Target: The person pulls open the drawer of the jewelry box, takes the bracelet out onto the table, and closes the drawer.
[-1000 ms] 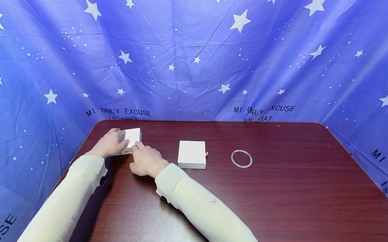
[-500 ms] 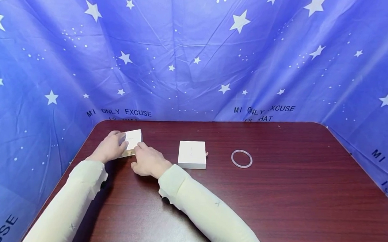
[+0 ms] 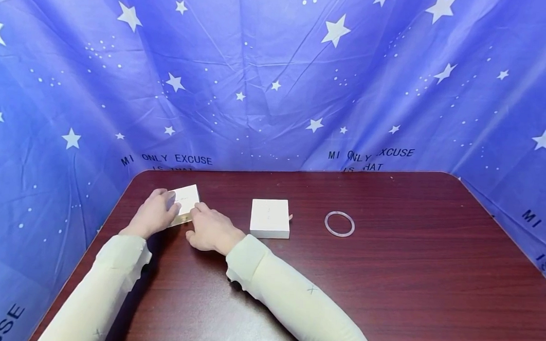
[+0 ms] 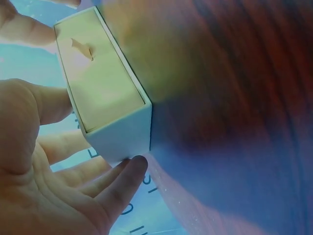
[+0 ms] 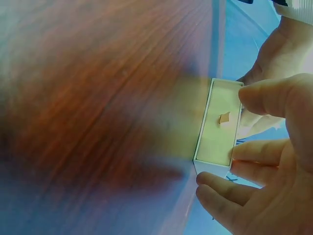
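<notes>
At the far left of the table, a small white drawer box (image 3: pixel 185 199) stands between both hands. Its cream drawer front (image 4: pixel 105 83) faces the person and carries a tan ribbon tab (image 4: pixel 82 49); the drawer sits flush in its sleeve. My left hand (image 3: pixel 152 214) grips the box's left side, thumb on the top and fingers along the side. From the right, my right hand (image 3: pixel 214 230) holds the opposite side, its thumb (image 5: pixel 264 98) at the top front edge and its other fingers against the side wall.
A second white box (image 3: pixel 269 214) lies mid-table, with a ribbon tab at its right side. Farther right lies a pale lilac ring (image 3: pixel 326 222) like a bangle. Behind the dark red wooden table (image 3: pixel 411 281) hangs a blue star-patterned cloth (image 3: pixel 257 123).
The drawer box has shifted slightly towards the person and turned a little, both hands moving with it. The second box and the ring stay put.
</notes>
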Available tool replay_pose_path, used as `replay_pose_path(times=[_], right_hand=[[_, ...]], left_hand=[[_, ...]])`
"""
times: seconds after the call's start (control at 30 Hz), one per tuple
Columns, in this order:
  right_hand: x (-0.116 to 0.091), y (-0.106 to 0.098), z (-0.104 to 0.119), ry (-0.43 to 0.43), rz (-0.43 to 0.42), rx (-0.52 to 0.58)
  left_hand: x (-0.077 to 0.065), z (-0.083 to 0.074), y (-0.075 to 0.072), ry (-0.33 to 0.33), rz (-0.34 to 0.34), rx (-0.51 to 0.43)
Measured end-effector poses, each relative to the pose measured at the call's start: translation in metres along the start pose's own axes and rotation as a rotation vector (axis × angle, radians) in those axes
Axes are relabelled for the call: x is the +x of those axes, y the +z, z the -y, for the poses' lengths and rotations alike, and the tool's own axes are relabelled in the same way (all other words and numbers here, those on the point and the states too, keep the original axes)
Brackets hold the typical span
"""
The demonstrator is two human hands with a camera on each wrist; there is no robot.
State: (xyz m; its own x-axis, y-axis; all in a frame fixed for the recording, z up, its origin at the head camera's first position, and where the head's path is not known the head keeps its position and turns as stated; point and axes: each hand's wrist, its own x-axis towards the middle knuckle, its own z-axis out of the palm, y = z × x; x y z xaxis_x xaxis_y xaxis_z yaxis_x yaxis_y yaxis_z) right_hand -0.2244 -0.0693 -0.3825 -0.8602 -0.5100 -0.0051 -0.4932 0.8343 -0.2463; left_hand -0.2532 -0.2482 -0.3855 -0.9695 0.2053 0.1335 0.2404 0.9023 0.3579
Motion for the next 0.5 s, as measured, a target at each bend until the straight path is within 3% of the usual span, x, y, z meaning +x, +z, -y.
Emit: replay_pose_path(times=[0.5], right_hand=[[-0.0049,0.004,-0.0053,-0.049,-0.052,-0.016]], left_hand=[[-0.0062,-0.0082,0.0013,-0.005,-0.037,0.001]])
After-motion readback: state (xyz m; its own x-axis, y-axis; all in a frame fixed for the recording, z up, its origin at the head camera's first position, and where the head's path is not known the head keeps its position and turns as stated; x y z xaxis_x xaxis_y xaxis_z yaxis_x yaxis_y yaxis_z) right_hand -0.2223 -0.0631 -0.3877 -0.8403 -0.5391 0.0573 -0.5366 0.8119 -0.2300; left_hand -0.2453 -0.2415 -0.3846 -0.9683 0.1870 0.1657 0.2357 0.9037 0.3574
